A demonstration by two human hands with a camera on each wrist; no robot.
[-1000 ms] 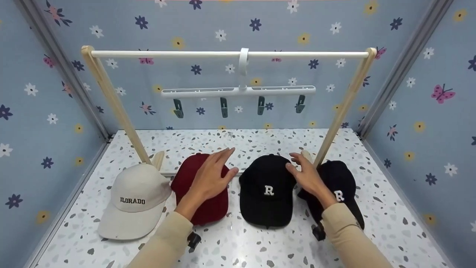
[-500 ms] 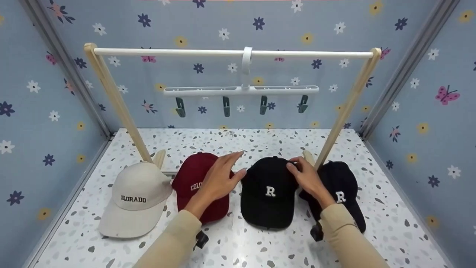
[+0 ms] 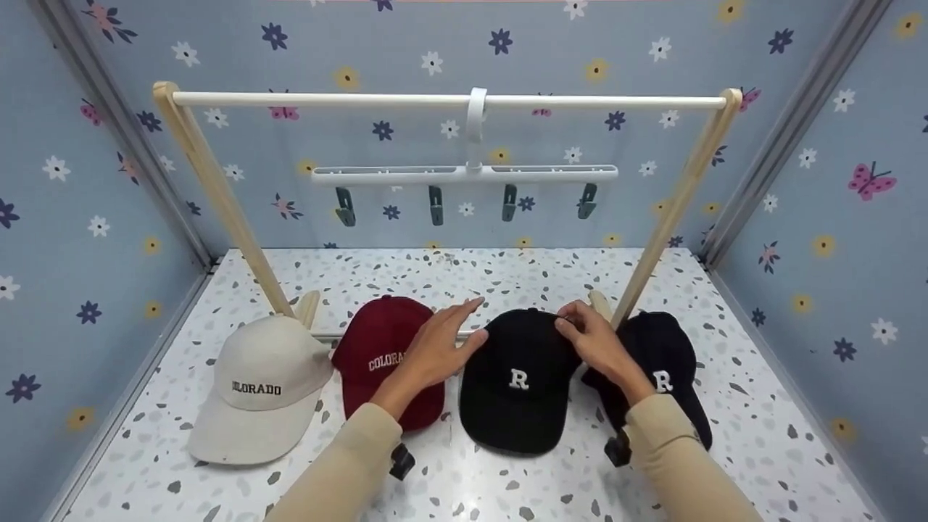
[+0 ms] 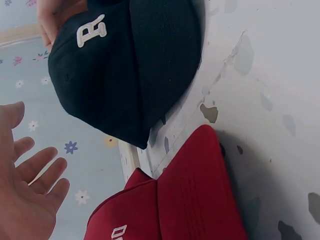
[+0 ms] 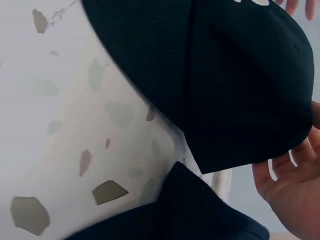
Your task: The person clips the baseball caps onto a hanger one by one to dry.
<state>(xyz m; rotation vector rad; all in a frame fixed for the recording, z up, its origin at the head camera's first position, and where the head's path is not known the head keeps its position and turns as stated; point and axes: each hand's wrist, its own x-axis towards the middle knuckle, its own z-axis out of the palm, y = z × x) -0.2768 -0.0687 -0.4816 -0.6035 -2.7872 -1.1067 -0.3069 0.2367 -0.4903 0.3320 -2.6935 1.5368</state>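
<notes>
A black baseball cap [image 3: 516, 406] with a white R sits in the middle of the speckled surface, brim toward me. My right hand [image 3: 596, 339] pinches its crown at the right rear; the right wrist view has the thumb on the outside and the fingers [image 5: 282, 167] curled behind the edge. My left hand [image 3: 437, 346] is at the cap's left side with fingers extended and nothing in its grasp, overlapping the dark red COLORADO cap [image 3: 377, 326]. In the left wrist view, the palm and loose fingers [image 4: 47, 175] stand apart from the black cap [image 4: 100, 75].
A beige COLORADO cap [image 3: 250, 428] lies at the left, a dark navy R cap [image 3: 656, 344] at the right, partly behind my right forearm. Behind stands a wooden rack [image 3: 696, 167] with a white rail [image 3: 326, 100]. From it hangs a white hanger [image 3: 391, 175] with several green clips [image 3: 436, 205].
My left hand has moved right, from over the red cap toward the black cap. The right thumb and fingers have closed on the black cap, which has turned slightly, its brim shifting left and nearer.
</notes>
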